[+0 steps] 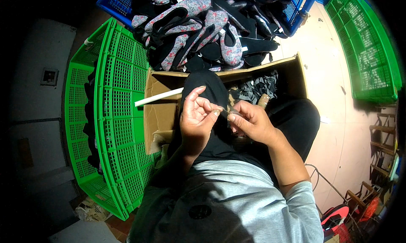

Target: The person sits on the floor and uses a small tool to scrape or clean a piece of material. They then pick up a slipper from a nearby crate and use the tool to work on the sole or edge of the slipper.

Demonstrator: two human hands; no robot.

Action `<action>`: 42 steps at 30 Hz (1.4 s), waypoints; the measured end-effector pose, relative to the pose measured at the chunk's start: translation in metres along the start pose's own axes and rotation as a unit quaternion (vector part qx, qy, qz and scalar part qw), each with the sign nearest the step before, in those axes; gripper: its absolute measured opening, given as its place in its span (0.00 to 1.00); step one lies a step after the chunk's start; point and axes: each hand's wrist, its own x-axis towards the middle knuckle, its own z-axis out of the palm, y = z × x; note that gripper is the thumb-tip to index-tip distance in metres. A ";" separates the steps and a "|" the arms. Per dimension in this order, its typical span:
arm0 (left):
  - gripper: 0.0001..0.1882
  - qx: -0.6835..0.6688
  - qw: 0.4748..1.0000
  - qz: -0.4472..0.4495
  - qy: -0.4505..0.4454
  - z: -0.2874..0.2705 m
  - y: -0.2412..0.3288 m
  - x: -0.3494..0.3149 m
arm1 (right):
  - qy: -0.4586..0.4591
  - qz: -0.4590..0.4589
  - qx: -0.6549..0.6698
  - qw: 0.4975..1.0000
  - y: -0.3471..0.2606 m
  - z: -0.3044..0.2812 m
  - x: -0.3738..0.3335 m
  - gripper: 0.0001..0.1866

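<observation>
My left hand point(195, 116) and my right hand point(249, 122) meet over my lap, above black trousers. Between the fingertips of both hands I pinch a small thin dark strip point(225, 113); its shape is hard to make out. A white rod point(158, 97) pokes out leftward from behind my left hand, over the open cardboard box point(158, 116). Dark grey scraps point(256, 88) lie inside the box beyond my knees.
A blue crate point(118, 4) heaped with black and floral slippers point(198, 27) stands ahead. Green plastic crates sit at my left point(114, 116) and at the far right point(368, 52). Wooden frames and a red item are at the lower right.
</observation>
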 end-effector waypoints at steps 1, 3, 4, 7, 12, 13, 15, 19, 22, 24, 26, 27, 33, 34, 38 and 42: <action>0.32 0.006 1.000 0.000 -0.002 0.000 0.000 0.000 | -0.002 -0.008 -0.009 1.000 -0.002 0.000 -0.001 0.10; 0.32 0.007 1.000 -0.008 -0.008 0.000 -0.002 0.000 | 0.002 -0.025 -0.004 1.000 -0.006 -0.002 -0.002 0.10; 0.32 0.000 1.000 -0.016 -0.012 -0.002 -0.006 -0.001 | 0.008 -0.033 0.010 0.999 -0.007 -0.003 -0.004 0.09; 0.32 -0.018 0.999 -0.039 -0.006 -0.002 -0.006 -0.004 | -0.004 -0.027 0.044 0.999 -0.010 -0.005 -0.005 0.09; 0.30 -0.046 0.996 -0.072 -0.005 0.002 -0.001 0.001 | -0.018 -0.005 0.070 0.997 -0.007 -0.002 -0.004 0.09; 0.30 -0.056 0.996 -0.071 -0.005 0.003 -0.004 0.001 | -0.014 -0.004 0.070 0.997 -0.006 -0.001 -0.003 0.09; 0.28 -0.076 0.994 -0.079 0.002 0.002 -0.006 0.001 | -0.011 0.002 0.071 0.997 -0.005 -0.001 -0.002 0.10; 0.25 -0.143 0.981 -0.127 0.022 0.001 -0.005 0.001 | -0.010 0.012 0.089 0.996 -0.006 -0.001 -0.002 0.10; 0.25 -0.188 0.970 -0.156 0.019 -0.002 -0.007 0.001 | -0.009 0.022 0.092 0.995 -0.005 0.000 -0.001 0.10; 0.24 -0.199 0.967 -0.160 0.015 -0.003 -0.008 0.001 | -0.009 0.027 0.092 0.995 -0.004 0.000 0.000 0.10; 0.24 -0.202 0.967 -0.151 0.014 -0.003 -0.009 0.000 | -0.009 0.031 0.094 0.995 -0.004 0.001 0.000 0.10; 0.24 -0.202 0.967 -0.151 0.019 -0.002 -0.008 0.000 | -0.007 0.032 0.097 0.995 -0.004 0.001 0.000 0.10; 0.23 -0.207 0.967 -0.143 0.029 -0.002 -0.006 0.000 | -0.004 0.025 0.098 0.995 -0.005 0.001 0.001 0.10; 0.23 -0.208 0.967 -0.142 0.031 -0.002 -0.007 0.000 | -0.004 0.025 0.098 0.995 -0.005 0.001 0.001 0.10; 0.23 -0.209 0.966 -0.145 0.036 -0.001 -0.007 0.000 | -0.003 0.029 0.098 0.995 -0.004 0.001 0.001 0.10; 0.23 -0.210 0.967 -0.140 0.033 -0.001 -0.006 0.000 | -0.001 0.025 0.098 0.995 -0.003 0.002 0.001 0.10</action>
